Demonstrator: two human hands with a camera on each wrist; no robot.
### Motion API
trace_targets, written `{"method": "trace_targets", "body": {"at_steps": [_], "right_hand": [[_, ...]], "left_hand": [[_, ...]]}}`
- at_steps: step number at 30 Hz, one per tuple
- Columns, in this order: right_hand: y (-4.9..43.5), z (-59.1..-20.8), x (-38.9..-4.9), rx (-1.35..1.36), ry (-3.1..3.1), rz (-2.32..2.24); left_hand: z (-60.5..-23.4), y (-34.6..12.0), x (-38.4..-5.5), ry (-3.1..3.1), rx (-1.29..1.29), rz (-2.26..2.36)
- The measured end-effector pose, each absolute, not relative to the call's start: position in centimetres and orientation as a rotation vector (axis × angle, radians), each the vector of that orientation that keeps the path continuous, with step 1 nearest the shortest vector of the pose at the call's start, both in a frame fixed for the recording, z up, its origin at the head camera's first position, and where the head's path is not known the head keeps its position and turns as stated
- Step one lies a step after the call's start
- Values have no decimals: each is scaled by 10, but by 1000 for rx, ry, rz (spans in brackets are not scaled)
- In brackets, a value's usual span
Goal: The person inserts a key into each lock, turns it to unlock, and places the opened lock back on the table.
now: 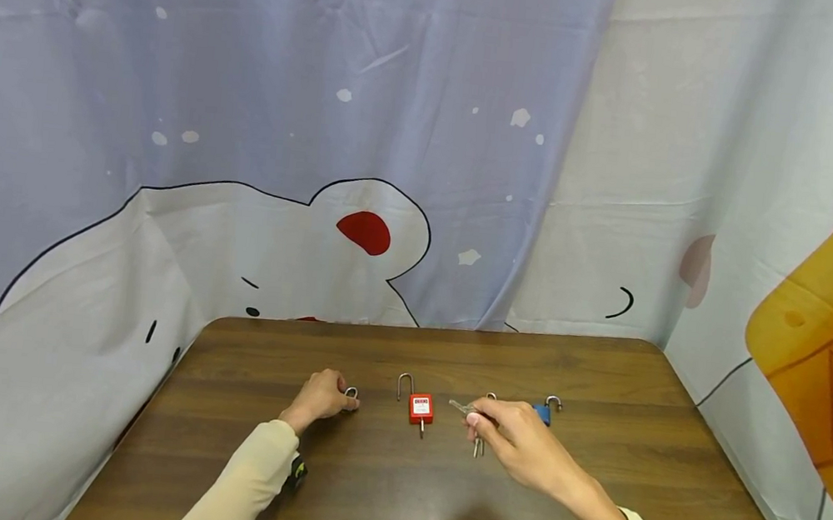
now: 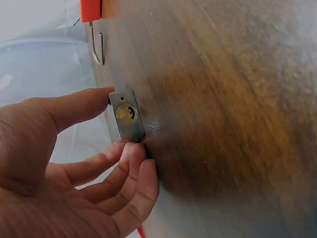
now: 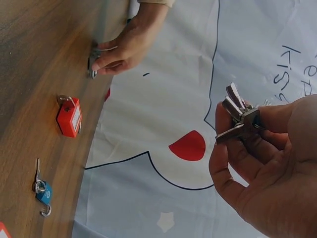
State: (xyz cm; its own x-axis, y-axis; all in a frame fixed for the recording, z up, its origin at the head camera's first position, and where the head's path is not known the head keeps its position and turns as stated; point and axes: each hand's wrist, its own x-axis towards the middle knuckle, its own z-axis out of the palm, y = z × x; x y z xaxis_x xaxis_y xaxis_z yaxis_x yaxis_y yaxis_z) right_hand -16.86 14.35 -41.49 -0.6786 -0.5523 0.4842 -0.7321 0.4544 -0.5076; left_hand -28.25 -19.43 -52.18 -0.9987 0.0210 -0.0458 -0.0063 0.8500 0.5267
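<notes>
My left hand point(image 1: 320, 396) pinches a small silver padlock point(image 2: 130, 119) between thumb and fingertips at the tabletop. Its round brass keyhole faces the left wrist camera. To its right lies a red padlock point(image 1: 420, 409) with a white label, its shackle swung open and a key in its base. My right hand point(image 1: 522, 444), raised above the table, holds a bunch of several silver keys point(image 3: 240, 119) in its fingers; one points left. Partly behind that hand is a blue padlock point(image 1: 542, 413) with its shackle open. A further shackle point(image 1: 491, 396) also shows there, its body hidden.
The wooden table point(image 1: 364, 489) reaches back to a patterned curtain point(image 1: 287, 114) hanging behind it and along its right side. A red corner of another object point(image 3: 3, 232) enters the right wrist view at the lower left.
</notes>
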Motion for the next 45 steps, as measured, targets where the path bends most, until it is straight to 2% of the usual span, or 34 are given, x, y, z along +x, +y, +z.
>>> {"method": "trace_targets", "body": {"at_steps": [13, 20, 27, 45], "right_hand": [[143, -418, -167, 1128, -2434, 1053], [144, -419, -166, 1141, -2423, 1059], [143, -418, -165, 1135, -2430, 1064], [143, -408, -166, 1111, -2386, 1065]], "left_hand": [[-522, -191, -284, 2922, -59, 706], [-523, -192, -281, 2952, 5, 714], [-526, -196, -276, 3011, 112, 830], [-515, -205, -271, 3022, 105, 1056]]}}
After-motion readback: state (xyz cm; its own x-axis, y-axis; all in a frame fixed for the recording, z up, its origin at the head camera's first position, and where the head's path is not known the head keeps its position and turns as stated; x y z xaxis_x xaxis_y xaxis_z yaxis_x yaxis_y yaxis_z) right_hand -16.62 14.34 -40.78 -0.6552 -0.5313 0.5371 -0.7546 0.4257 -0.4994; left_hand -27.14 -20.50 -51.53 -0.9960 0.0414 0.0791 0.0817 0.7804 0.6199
